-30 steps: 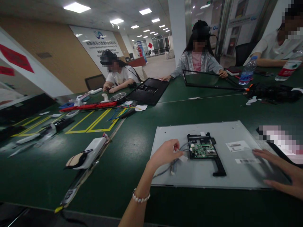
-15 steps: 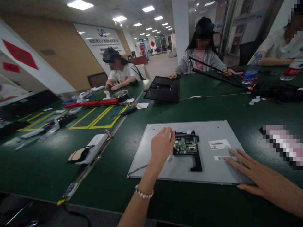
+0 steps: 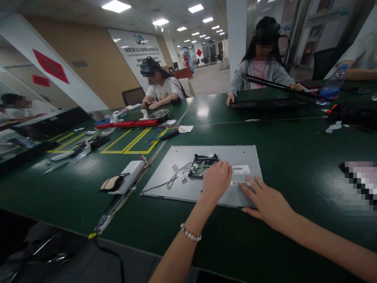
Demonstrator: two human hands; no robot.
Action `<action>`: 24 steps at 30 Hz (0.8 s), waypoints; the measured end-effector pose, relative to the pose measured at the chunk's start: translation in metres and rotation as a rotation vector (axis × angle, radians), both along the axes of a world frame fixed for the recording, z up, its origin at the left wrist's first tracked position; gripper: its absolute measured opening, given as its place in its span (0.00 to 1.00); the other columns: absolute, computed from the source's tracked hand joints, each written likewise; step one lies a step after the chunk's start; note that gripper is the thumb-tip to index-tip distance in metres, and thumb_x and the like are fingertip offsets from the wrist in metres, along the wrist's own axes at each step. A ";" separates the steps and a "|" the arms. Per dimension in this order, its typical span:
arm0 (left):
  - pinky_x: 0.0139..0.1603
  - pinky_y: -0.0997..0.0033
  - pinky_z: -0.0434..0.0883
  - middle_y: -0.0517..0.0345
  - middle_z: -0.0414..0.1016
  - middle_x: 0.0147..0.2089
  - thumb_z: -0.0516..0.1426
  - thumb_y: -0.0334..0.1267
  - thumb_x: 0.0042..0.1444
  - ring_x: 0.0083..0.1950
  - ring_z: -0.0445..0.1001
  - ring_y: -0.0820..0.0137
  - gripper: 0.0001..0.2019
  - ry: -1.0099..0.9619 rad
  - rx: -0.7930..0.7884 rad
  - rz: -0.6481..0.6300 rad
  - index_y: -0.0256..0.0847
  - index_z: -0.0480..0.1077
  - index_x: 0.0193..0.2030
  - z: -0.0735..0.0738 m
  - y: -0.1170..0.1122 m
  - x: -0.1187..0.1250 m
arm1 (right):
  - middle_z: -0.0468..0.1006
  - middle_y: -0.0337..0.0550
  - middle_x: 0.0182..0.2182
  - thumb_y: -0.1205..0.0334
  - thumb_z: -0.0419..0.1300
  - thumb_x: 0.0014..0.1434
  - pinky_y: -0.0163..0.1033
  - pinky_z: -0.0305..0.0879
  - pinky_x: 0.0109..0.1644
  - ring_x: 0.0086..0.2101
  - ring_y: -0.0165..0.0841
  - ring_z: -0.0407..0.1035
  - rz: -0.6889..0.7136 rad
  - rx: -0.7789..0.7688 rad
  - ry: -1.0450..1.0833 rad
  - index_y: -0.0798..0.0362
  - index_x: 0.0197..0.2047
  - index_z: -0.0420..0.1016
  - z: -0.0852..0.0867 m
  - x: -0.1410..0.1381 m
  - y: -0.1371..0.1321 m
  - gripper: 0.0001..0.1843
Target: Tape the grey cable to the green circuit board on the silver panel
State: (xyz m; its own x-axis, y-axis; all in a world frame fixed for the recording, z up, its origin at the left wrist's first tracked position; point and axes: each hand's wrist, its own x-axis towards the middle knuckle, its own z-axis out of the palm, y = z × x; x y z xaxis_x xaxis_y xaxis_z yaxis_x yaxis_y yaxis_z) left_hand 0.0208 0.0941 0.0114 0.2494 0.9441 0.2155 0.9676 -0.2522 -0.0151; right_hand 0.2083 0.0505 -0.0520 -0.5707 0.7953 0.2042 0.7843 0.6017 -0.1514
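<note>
A flat silver-grey display panel (image 3: 160,173) lies back side up on the green table before me. A black plastic bracket (image 3: 203,157) with a green circuit board (image 3: 198,169) sits on it. My left hand (image 3: 217,177), a beaded bracelet at its wrist, is closed over the right part of the bracket. Whatever its fingertips grip is hidden. My right hand (image 3: 269,202) rests with fingers spread on the panel's right front corner, beside a white label (image 3: 240,169). Left of the board, a grey cable (image 3: 167,184) is held down by a tape strip (image 3: 179,174).
A white device with a beige pad (image 3: 125,179) lies to the left. Across the table a person holds a black frame (image 3: 273,83) above a dark screen (image 3: 265,103). A water bottle (image 3: 332,84) stands far right; a pixelated flat object (image 3: 362,179) lies at right.
The panel has shifted left and away from me. My left hand has gone from the bracket's left side to its right, uncovering the cable. Opposite, the person's dark screen has been laid down.
</note>
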 end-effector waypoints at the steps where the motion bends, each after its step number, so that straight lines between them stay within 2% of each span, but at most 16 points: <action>1: 0.36 0.67 0.62 0.49 0.72 0.37 0.42 0.40 0.68 0.41 0.73 0.62 0.16 0.002 -0.004 -0.001 0.38 0.69 0.40 -0.001 0.001 0.000 | 0.62 0.64 0.62 0.41 0.57 0.58 0.63 0.69 0.49 0.59 0.62 0.59 0.008 0.000 -0.012 0.53 0.63 0.64 0.003 -0.006 0.003 0.36; 5: 0.39 0.66 0.63 0.49 0.72 0.38 0.43 0.39 0.68 0.43 0.71 0.62 0.15 0.000 -0.015 0.007 0.38 0.69 0.42 -0.004 0.004 -0.004 | 0.64 0.65 0.61 0.41 0.57 0.58 0.63 0.69 0.49 0.58 0.62 0.60 0.026 0.001 -0.016 0.55 0.63 0.65 0.008 -0.026 0.011 0.36; 9: 0.45 0.63 0.64 0.48 0.71 0.41 0.44 0.37 0.67 0.46 0.69 0.60 0.13 0.006 0.033 0.016 0.38 0.68 0.41 -0.008 0.008 -0.011 | 0.66 0.63 0.60 0.41 0.58 0.57 0.65 0.67 0.50 0.57 0.60 0.61 0.031 0.008 0.026 0.54 0.63 0.64 0.005 -0.037 0.014 0.37; 12: 0.50 0.60 0.64 0.47 0.70 0.46 0.48 0.38 0.64 0.51 0.67 0.58 0.10 0.021 0.091 0.075 0.38 0.68 0.44 -0.012 0.013 -0.018 | 0.64 0.59 0.62 0.39 0.56 0.58 0.66 0.63 0.54 0.60 0.58 0.57 0.015 -0.029 0.045 0.52 0.64 0.62 0.003 -0.038 0.013 0.38; 15: 0.56 0.56 0.63 0.43 0.67 0.57 0.52 0.40 0.61 0.59 0.62 0.55 0.17 0.027 0.157 0.184 0.37 0.65 0.55 -0.022 0.018 -0.028 | 0.57 0.56 0.66 0.38 0.51 0.60 0.63 0.54 0.62 0.65 0.56 0.47 -0.001 -0.145 0.071 0.50 0.66 0.60 0.006 -0.035 0.011 0.37; 18: 0.63 0.51 0.57 0.37 0.59 0.65 0.53 0.43 0.60 0.67 0.54 0.51 0.28 0.039 0.186 0.306 0.31 0.57 0.64 -0.038 0.023 -0.039 | 0.50 0.55 0.69 0.37 0.47 0.62 0.59 0.46 0.66 0.67 0.52 0.40 -0.002 -0.267 0.069 0.50 0.68 0.56 0.012 -0.032 0.011 0.39; 21: 0.65 0.45 0.53 0.31 0.54 0.68 0.52 0.46 0.60 0.69 0.50 0.48 0.33 0.056 0.149 0.433 0.26 0.54 0.66 -0.051 0.029 -0.048 | 0.46 0.53 0.70 0.37 0.46 0.62 0.59 0.41 0.67 0.68 0.51 0.36 -0.005 -0.328 0.066 0.50 0.70 0.53 0.016 -0.032 0.012 0.40; 24: 0.64 0.46 0.54 0.30 0.57 0.67 0.50 0.45 0.61 0.68 0.54 0.48 0.31 0.055 0.085 0.501 0.24 0.55 0.66 -0.055 0.036 -0.055 | 0.45 0.52 0.70 0.37 0.45 0.62 0.59 0.39 0.68 0.68 0.50 0.35 0.001 -0.346 0.069 0.50 0.70 0.52 0.016 -0.032 0.013 0.40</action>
